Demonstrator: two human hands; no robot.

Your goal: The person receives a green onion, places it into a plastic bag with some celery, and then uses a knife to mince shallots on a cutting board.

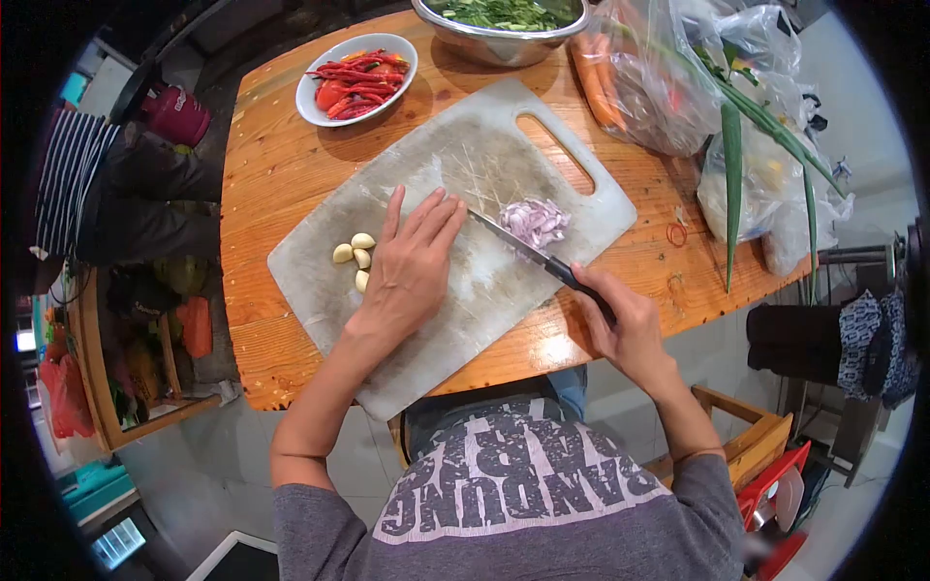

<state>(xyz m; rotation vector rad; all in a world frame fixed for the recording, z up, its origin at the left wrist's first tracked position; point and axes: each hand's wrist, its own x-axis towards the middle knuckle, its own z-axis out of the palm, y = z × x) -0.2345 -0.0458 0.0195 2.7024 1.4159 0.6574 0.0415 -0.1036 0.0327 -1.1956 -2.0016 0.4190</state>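
Observation:
A worn white cutting board (455, 126) lies at an angle on the wooden table. On it, my left hand (412, 261) rests flat with its fingers apart, close to the knife tip. Several peeled garlic cloves (361, 259) sit just left of that hand; whether anything is under the palm is hidden. My right hand (625, 324) is wrapped round the black handle of a knife (523, 245), whose blade points up and left over the board. Sliced purple shallots (533, 224) are heaped right beside the blade.
Behind the board stand a white bowl of red chillies (356, 81) and a metal bowl of cut greens (509, 15). Plastic bags (664, 87) with carrots and green onions fill the right back. A red rubber band (676, 233) lies nearby. Another person (126, 194) stands at the left.

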